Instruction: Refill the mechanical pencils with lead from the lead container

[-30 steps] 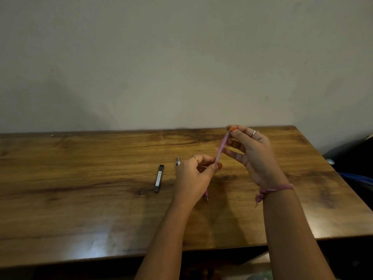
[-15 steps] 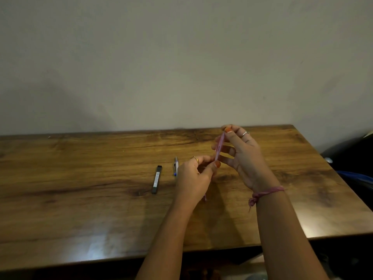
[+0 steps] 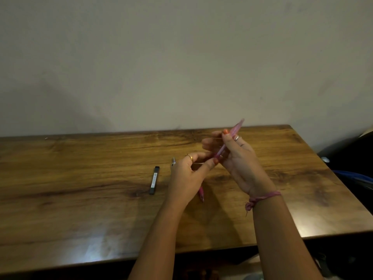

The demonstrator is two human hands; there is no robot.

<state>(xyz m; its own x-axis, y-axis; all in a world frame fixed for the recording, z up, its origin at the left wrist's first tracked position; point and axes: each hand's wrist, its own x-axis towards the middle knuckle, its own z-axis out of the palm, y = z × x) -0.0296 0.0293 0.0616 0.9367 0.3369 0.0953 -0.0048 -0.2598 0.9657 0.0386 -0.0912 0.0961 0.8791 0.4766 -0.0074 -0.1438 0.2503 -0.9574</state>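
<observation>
The right hand (image 3: 238,158) holds the pink pencil (image 3: 230,138) tilted in the air above the worktop (image 3: 80,199), its grip pinching the middle of the barrel between thumb and fingers. The left hand (image 3: 187,176) takes the lower end of the same pencil, thumb and forefinger pressed together on it.

I judge the pencil to be light, stiff and smooth plastic, so it can turn or slip in a loose pinch; the best hold is on the barrel, near the end being worked (the lead itself must be very brittle).

Below the left grip, a second pink pencil (image 3: 201,195) lies on the worktop, mostly hidden. Just left of that grip a third pencil (image 3: 173,161) shows only its tip. Further left lies one black lead container (image 3: 154,180). So I count three pencils and one container.
</observation>
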